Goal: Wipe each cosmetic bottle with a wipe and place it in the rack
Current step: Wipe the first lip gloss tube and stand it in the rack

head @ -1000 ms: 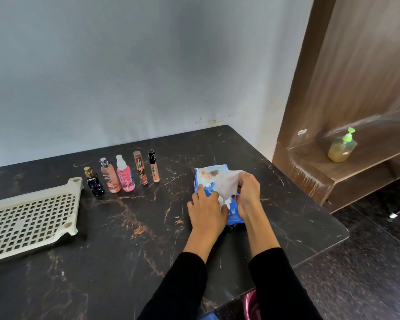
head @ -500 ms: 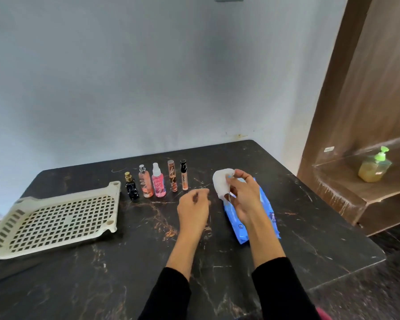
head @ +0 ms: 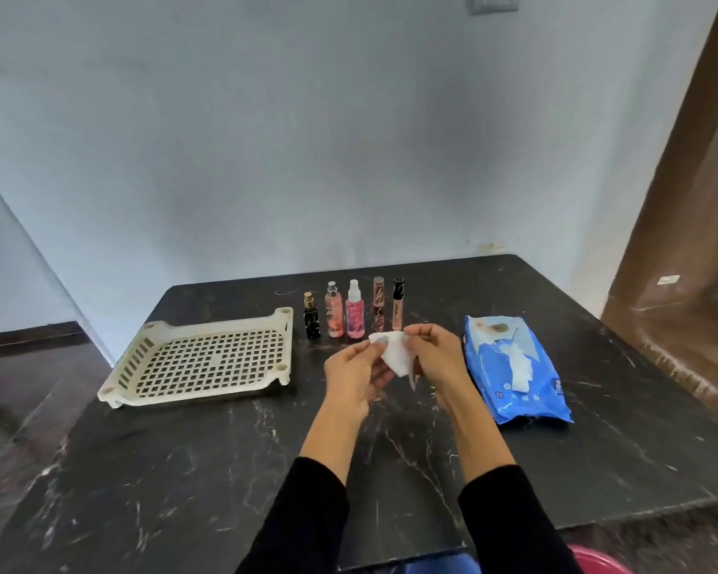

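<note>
Both hands hold a white wipe (head: 394, 355) above the table's middle: my left hand (head: 355, 368) pinches its left edge and my right hand (head: 434, 358) its right edge. Just behind them several cosmetic bottles stand in a row: a black bottle (head: 311, 317), a pink spray bottle (head: 334, 311), a brighter pink spray bottle (head: 354, 311), a brown tube (head: 378, 304) and a black-capped tube (head: 398, 304). A cream perforated rack (head: 208, 358) lies flat to the left of the bottles, with nothing in it.
A blue wipes packet (head: 515, 366) lies right of my hands with a wipe poking from its opening. The black marble table (head: 183, 470) ends near my body. A wooden shelf unit (head: 689, 283) stands at the right. A pink object (head: 597, 563) shows at the bottom.
My right hand pulled the wipe out of the packet and carried it left. My left hand left the packet and took hold of the wipe too. The camera view shifted left and up.
</note>
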